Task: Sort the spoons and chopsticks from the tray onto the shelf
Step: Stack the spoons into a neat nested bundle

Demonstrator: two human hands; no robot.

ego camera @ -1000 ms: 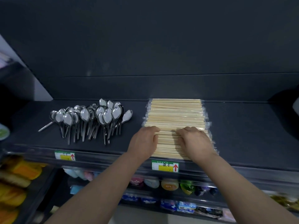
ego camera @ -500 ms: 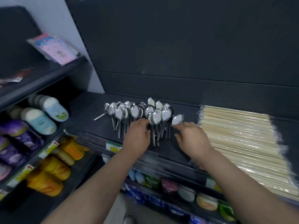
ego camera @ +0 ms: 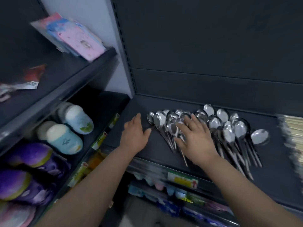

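On the dark grey shop shelf point(ego camera: 278, 164), the heap of shiny steel spoons point(ego camera: 240, 128) and the pale wrapped wooden chopsticks point(ego camera: 293, 128) already lie. No tray shows, so probably only tidying remains. The left grip point(ego camera: 135, 133) lies flat and empty beside the spoons; the right grip point(ego camera: 195, 138) spreads open upon them.

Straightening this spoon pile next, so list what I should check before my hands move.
1. Left hand free: ok, open beside the shiny metal spoons, holding nothing.
2. Right hand free: ok, fingers spread flat over the spoons.
3. Spoons on dark shelf: ok.
4. Spoons parallel: not ok, left cluster slants; one lone spoon lies apart at right.
5. Wrapped pale wooden chopsticks squared up: cannot tell, blurred at frame edge.
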